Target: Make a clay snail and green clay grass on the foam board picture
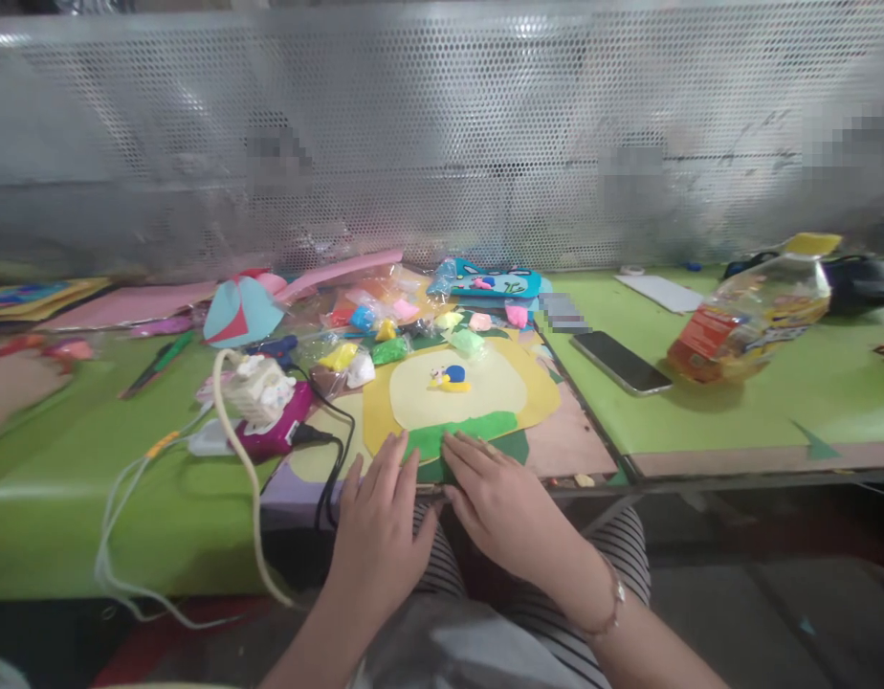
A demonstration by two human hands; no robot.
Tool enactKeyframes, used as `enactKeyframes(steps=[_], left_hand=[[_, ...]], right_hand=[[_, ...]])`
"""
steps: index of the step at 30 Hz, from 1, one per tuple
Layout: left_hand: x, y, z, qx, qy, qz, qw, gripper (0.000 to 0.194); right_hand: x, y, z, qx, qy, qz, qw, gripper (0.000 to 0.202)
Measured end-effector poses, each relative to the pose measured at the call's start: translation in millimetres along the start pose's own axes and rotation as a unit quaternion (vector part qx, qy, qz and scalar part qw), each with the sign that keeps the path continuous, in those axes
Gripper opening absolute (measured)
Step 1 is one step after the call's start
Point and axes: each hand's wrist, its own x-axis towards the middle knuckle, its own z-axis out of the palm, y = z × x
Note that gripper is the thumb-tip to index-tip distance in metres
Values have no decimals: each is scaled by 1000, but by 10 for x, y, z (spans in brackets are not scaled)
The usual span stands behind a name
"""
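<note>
My left hand (pixel 385 512) lies with fingers stretched at the near edge of a layered paper picture. Beside it, my right hand (pixel 496 493) rests its flat fingers on a green strip (pixel 463 431) along the picture's lower part. The strip lies over a cream oval (pixel 413 388) on yellow paper (pixel 542 392). On the oval sits a small snail-like figure (pixel 453 377) with a blue shell and yellow body. Behind the picture are several small bags of coloured modelling clay, among them a green one (pixel 390 350) and a white one (pixel 361 369).
A purple power strip (pixel 276 431) with adapter and cables stands left. Farther right are a phone (pixel 621 364) and a tilted bottle (pixel 754 316) of amber liquid. Another person's hand (pixel 26 383) is at the far left, near scissors (pixel 159 364). A perforated metal panel (pixel 442 144) rises behind.
</note>
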Motion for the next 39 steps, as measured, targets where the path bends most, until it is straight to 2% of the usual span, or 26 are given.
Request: enactKeyframes(steps=[4, 10, 13, 16, 19, 23, 26, 31, 39], left_hand=[[88, 147, 40, -34, -31, 55, 997, 59], [101, 188, 140, -26, -32, 47, 998, 58], [116, 186, 130, -24, -44, 43, 998, 56], [197, 215, 71, -26, -70, 21, 997, 60], [316, 258, 6, -18, -105, 2, 994, 68], [405, 294, 16, -1, -125, -7, 992, 61], [394, 292, 96, -2, -111, 7, 994, 63], [363, 277, 171, -16, -146, 8, 989, 71], [352, 154, 14, -37, -158, 28, 986, 69]], right_hand=[[-27, -26, 22, -9, -15, -7, 1000, 46], [-74, 41, 1, -28, -22, -31, 999, 50], [-73, 144, -30, -52, 6, 10, 999, 53], [-59, 254, -17, -78, -3, 52, 996, 56], [-41, 305, 25, -91, -23, 64, 993, 57], [6, 298, 43, -95, -18, 71, 993, 56], [48, 291, 35, -81, -22, 59, 995, 53], [72, 296, 31, -61, -47, 63, 995, 54], [-74, 247, -90, -88, -66, 42, 993, 56]])
